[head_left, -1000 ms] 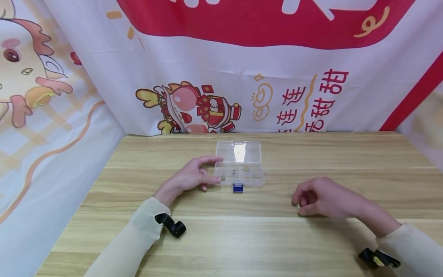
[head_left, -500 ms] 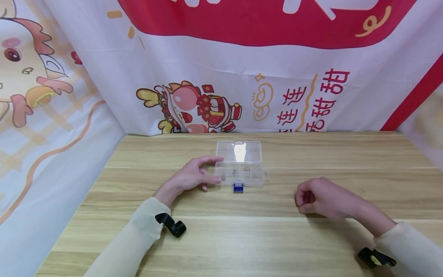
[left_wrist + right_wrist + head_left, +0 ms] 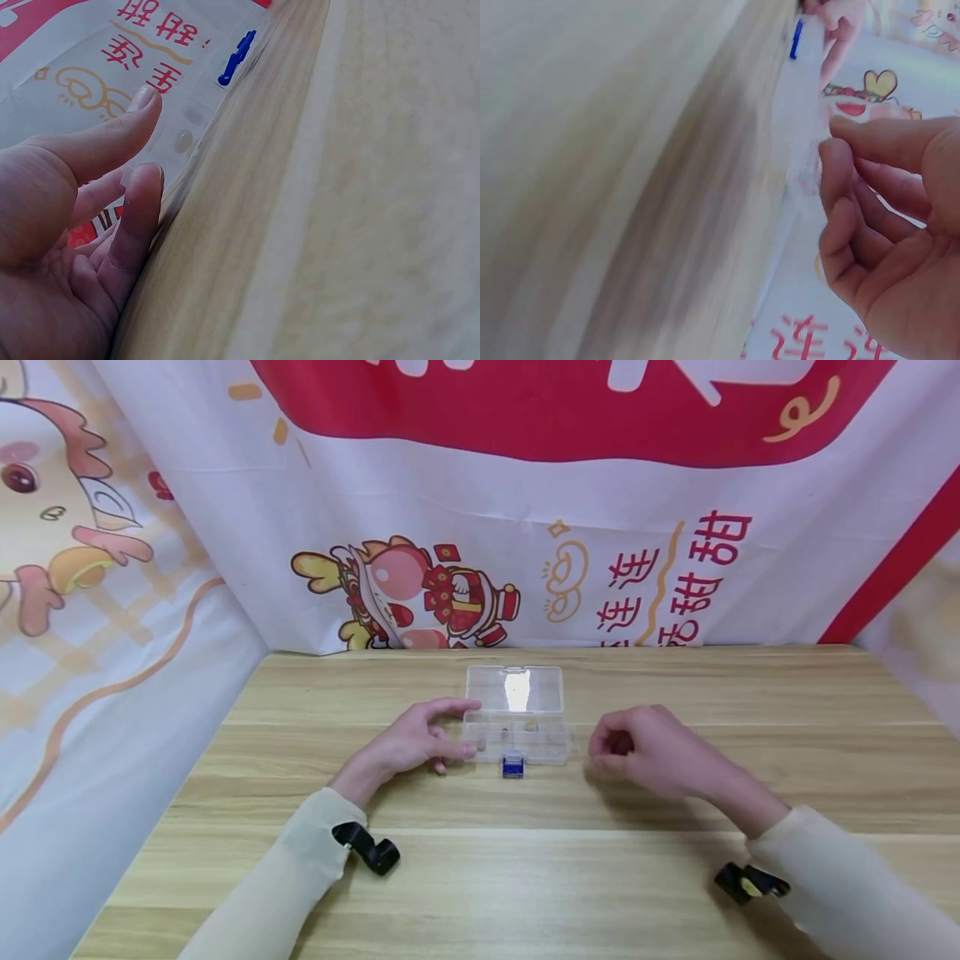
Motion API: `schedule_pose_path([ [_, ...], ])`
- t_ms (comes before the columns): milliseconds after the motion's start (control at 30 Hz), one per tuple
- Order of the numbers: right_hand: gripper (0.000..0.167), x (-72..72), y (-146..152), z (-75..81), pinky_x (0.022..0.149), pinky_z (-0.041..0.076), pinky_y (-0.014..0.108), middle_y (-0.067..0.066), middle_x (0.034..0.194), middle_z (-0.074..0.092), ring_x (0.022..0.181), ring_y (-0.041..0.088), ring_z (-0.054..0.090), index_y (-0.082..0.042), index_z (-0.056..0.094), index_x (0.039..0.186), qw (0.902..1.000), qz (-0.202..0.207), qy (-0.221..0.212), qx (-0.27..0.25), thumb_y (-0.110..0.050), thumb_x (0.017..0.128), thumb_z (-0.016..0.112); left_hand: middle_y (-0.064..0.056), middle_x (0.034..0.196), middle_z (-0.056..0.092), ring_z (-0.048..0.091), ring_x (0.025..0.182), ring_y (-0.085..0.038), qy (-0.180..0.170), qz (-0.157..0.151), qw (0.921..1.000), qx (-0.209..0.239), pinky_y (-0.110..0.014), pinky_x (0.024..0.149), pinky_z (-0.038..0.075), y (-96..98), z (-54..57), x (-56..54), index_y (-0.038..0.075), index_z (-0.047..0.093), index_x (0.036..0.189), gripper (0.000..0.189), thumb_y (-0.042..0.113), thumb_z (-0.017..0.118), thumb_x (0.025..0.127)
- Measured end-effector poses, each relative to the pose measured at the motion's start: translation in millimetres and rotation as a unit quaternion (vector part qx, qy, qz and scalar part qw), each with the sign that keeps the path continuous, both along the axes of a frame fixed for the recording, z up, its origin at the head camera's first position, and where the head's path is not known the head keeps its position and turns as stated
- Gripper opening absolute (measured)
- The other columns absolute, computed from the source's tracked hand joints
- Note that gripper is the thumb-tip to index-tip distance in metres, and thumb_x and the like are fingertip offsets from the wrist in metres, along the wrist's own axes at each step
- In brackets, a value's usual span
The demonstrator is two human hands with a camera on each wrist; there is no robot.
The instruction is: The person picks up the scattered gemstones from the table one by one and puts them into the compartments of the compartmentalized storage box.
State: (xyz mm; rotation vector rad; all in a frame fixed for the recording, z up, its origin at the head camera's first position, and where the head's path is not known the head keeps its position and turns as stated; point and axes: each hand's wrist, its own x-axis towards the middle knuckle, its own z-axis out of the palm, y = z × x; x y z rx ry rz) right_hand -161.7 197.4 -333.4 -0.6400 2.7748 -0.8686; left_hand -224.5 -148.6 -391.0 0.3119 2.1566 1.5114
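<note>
A small clear plastic compartment box [image 3: 551, 747] lies on the table, its lid [image 3: 487, 687] laid back and its blue latch [image 3: 513, 767] at the front. Small roundish pieces sit in several compartments; one rounded piece [image 3: 184, 141] shows in the left wrist view. My left hand [image 3: 411, 739] holds the box's left end, thumb at the front corner and index finger at the back. Just right of the box, my right hand [image 3: 652, 752] is raised a little over the table, thumb and index fingertips pinched together. The small pale piece seen there earlier is now hidden by the fingers.
The wood-grain table [image 3: 480, 877] runs back to a printed white and red cloth [image 3: 450, 493] hanging behind it. Another printed cloth [image 3: 142, 727] borders the left side. Black camera mounts sit on both wrists, such as the left mount [image 3: 367, 847].
My right hand has lifted and moved left and away from me, toward the box, still pinching. My left hand and the box have kept their places.
</note>
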Motion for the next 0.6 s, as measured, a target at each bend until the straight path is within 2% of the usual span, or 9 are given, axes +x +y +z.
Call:
schedule_pose_path([
  [133, 0.006, -12.7, -27, -0.8, 0.066, 0.053, 0.024, -0.002, 0.082, 0.070, 0.077, 0.013, 0.060, -0.015, 0.077, 0.091, 0.9992, -0.013, 0.009, -0.035, -0.011, 0.093, 0.080, -0.008, 0.161, 0.046, 0.061, 0.061, -0.014, 0.000, 0.000, 1.0000, 0.002, -0.024, 0.058, 0.058, -1.0, -0.5, 0.4, 0.026, 0.055, 0.155, 0.075, 0.012, 0.087, 0.088],
  [300, 0.003, -26.1, -58, -2.8, 0.071, 0.058, 0.027, 0.000, 0.087, 0.073, 0.081, 0.015, 0.063, -0.013, 0.079, 0.095, 0.9972, -0.033, -0.001, -0.067, -0.012, 0.094, 0.081, -0.008, 0.161, 0.046, 0.061, 0.061, -0.014, 0.000, 0.000, 1.0000, 0.001, -0.025, 0.058, 0.058, -1.1, -1.5, -0.4, 0.027, 0.055, 0.155, 0.075, 0.013, 0.087, 0.088],
  [600, 0.012, -40.6, -101, -7.9, 0.079, 0.059, 0.029, -0.001, 0.097, 0.078, 0.088, 0.015, 0.066, -0.012, 0.083, 0.108, 0.9974, -0.044, 0.000, -0.058, -0.017, 0.099, 0.076, -0.007, 0.160, 0.045, 0.062, 0.062, -0.016, 0.006, -0.006, 0.9999, -0.010, -0.026, 0.060, 0.059, -2.2, -1.8, -2.6, 0.030, 0.056, 0.153, 0.072, 0.019, 0.087, 0.089],
])
